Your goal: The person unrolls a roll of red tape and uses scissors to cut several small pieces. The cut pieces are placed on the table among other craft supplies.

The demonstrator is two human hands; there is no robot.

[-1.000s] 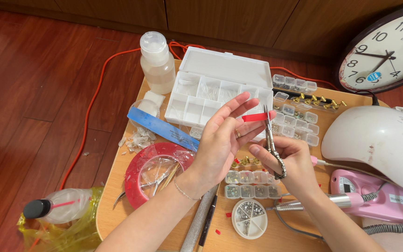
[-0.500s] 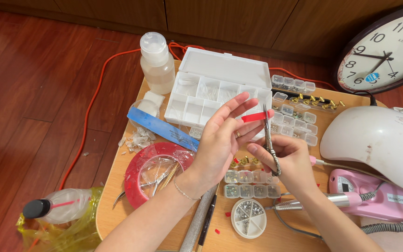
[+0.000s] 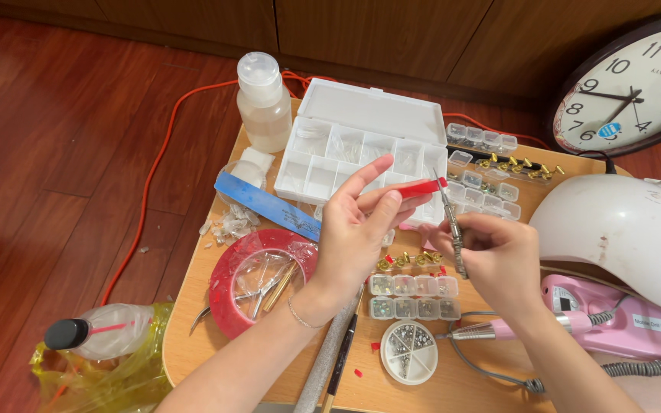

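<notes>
The left hand (image 3: 353,229) pinches a red nail tip (image 3: 420,188) lying left-right; just right, the right hand (image 3: 491,256) grips a slim metal tool (image 3: 450,222) — upright, tip touching the nail's right end.

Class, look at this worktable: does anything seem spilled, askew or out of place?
Yes. Pale, clear scraps lie scattered loose by the blue nail file near the table's left edge, and small red bits dot the wood near the round gem tray. The left hand holds a red nail tip; the right hand holds a metal tool.
</notes>
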